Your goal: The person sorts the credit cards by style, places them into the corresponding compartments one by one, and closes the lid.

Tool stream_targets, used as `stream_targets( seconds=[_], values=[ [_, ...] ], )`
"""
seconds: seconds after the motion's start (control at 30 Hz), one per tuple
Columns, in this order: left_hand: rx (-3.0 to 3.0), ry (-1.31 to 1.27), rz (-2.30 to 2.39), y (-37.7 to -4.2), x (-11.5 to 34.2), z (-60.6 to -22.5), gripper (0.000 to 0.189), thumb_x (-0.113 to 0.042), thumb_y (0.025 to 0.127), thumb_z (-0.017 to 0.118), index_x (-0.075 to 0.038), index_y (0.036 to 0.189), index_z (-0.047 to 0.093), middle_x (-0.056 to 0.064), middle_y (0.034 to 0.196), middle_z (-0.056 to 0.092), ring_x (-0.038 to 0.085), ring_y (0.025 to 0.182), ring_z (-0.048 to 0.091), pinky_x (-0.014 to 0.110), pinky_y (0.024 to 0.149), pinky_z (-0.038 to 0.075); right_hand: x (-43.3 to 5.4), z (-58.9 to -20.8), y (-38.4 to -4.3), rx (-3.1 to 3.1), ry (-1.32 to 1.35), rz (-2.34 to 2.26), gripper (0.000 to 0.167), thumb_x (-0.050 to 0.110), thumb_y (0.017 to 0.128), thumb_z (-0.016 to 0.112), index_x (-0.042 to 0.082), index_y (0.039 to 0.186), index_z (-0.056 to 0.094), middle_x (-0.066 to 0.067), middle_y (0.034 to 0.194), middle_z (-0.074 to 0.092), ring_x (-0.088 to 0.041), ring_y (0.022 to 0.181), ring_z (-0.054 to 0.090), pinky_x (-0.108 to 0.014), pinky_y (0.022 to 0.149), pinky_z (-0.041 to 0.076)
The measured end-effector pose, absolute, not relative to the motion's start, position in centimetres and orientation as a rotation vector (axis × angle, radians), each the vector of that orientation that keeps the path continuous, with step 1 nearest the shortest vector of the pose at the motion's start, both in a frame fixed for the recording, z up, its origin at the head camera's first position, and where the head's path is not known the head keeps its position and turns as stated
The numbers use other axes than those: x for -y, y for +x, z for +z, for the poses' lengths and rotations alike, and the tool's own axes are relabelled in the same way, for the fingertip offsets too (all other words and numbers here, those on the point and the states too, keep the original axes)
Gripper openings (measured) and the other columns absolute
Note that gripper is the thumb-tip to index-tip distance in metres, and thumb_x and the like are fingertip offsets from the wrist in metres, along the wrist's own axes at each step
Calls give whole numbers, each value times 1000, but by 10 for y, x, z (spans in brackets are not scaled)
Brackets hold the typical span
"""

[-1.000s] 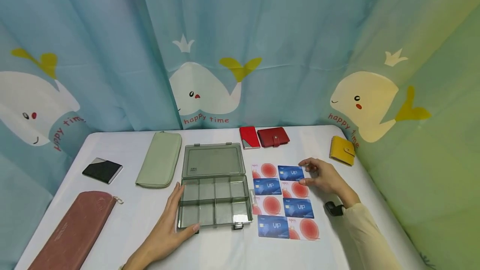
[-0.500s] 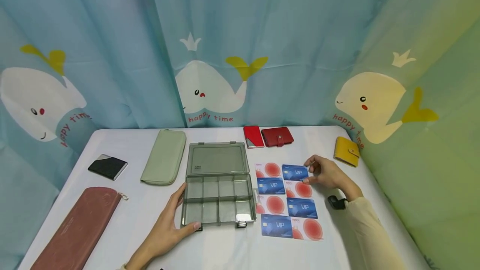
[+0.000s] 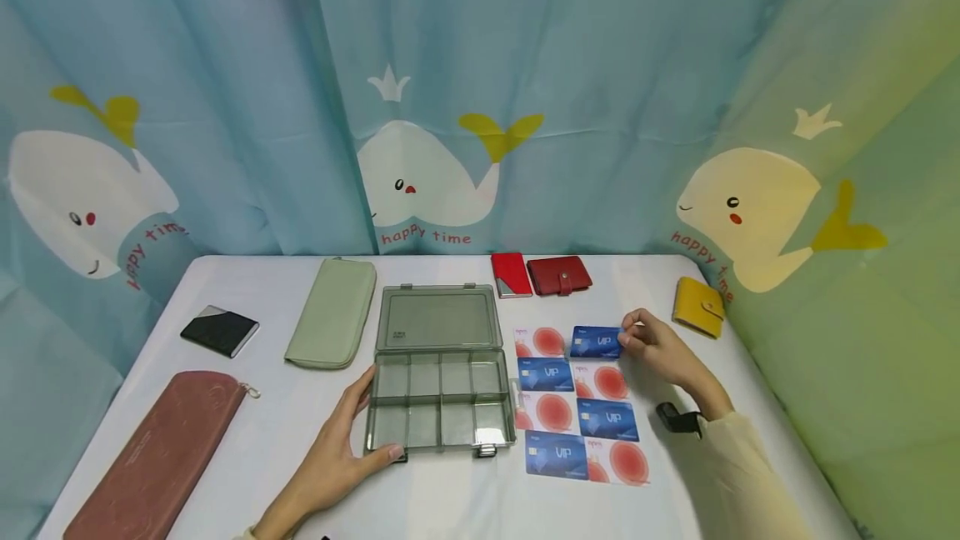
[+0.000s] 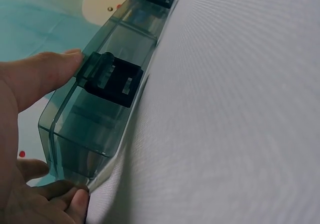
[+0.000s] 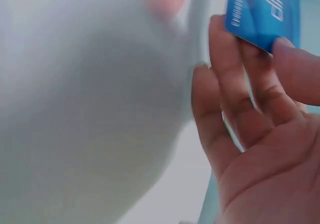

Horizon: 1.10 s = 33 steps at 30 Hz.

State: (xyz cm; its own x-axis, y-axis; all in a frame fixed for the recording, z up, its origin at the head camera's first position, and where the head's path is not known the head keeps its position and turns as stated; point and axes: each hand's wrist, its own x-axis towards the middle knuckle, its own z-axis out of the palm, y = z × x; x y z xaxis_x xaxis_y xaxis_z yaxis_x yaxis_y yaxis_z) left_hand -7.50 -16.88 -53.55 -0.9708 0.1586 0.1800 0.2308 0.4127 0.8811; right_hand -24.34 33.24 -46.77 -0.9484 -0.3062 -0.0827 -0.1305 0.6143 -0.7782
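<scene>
My right hand [image 3: 660, 348] pinches a blue VIP card [image 3: 594, 342] by its right end, between thumb and fingers. In the right wrist view the card [image 5: 262, 14] stands out beyond the fingertips. The card is tilted up over the top right of a two-column block of red-patterned cards [image 3: 553, 412] and blue VIP cards [image 3: 545, 374]. My left hand [image 3: 337, 440] grips the left front corner of a clear grey compartment box [image 3: 442, 448], whose lid lies open at the back. In the left wrist view the thumb lies on the rim beside a dark latch [image 4: 117, 79], fingers curled at the side.
A green zip wallet [image 3: 332, 315], a black card case [image 3: 220, 332] and a long brown wallet [image 3: 161, 457] lie to the left. Behind the cards are a red card case [image 3: 512, 275] and a dark red wallet [image 3: 559, 275]. A yellow wallet [image 3: 699, 307] lies far right.
The right hand has taken hold of the top right blue card and raised it from the block. The left hand stays on the box. The head view has shifted slightly.
</scene>
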Motion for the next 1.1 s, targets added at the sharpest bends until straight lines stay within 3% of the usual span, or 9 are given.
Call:
stream_targets(
  seconds=[0.2, 0.33, 0.47, 0.7, 0.87, 1.1],
  values=[
    [2569, -386, -1618, -77, 168, -534, 106, -31, 88, 89, -12, 169, 24, 17, 171, 32, 47, 151, 42, 5, 117, 27, -300, -454, -225, -2405, -367, -1567, 24, 12, 113, 50, -5, 124, 36, -26, 97, 73, -25, 80, 75, -30, 69, 64],
    [2588, -380, -1593, -78, 169, -534, 106, -32, 88, 89, -12, 170, 24, 16, 171, 32, 47, 151, 43, 12, 120, 32, -261, -453, -210, -2262, -403, -1642, 29, 15, 114, 48, -3, 131, 33, -12, 89, 72, -23, 69, 68, -26, 61, 57],
    [2605, -367, -1572, -77, 170, -535, 106, -33, 88, 89, -15, 170, 24, 13, 172, 33, 46, 150, 44, 19, 121, 37, -214, -460, -189, -2076, -481, -1709, 40, 13, 113, 51, -4, 144, 34, -5, 87, 68, -20, 68, 68, -24, 64, 56],
    [2549, -393, -1631, -76, 168, -537, 107, -27, 87, 90, -11, 169, 24, 17, 171, 33, 48, 150, 43, 4, 117, 27, -144, -468, -159, -1955, -656, -1640, 39, 9, 108, 61, -1, 144, 53, -14, 88, 67, -26, 76, 76, -24, 66, 58],
    [2534, -415, -1669, -75, 168, -537, 108, -24, 86, 91, -9, 169, 24, 20, 170, 32, 50, 150, 41, 4, 117, 27, -116, -477, -146, -2164, -797, -1490, 37, 9, 102, 71, 2, 138, 64, -12, 93, 72, -10, 67, 65, -20, 61, 54],
    [2545, -431, -1663, -76, 172, -536, 111, -26, 83, 93, -10, 169, 25, 20, 170, 33, 48, 150, 43, 6, 118, 29, -102, -479, -138, -2312, -849, -1456, 43, 8, 94, 81, 4, 136, 69, -7, 96, 72, -11, 69, 73, -17, 53, 49]
  ],
)
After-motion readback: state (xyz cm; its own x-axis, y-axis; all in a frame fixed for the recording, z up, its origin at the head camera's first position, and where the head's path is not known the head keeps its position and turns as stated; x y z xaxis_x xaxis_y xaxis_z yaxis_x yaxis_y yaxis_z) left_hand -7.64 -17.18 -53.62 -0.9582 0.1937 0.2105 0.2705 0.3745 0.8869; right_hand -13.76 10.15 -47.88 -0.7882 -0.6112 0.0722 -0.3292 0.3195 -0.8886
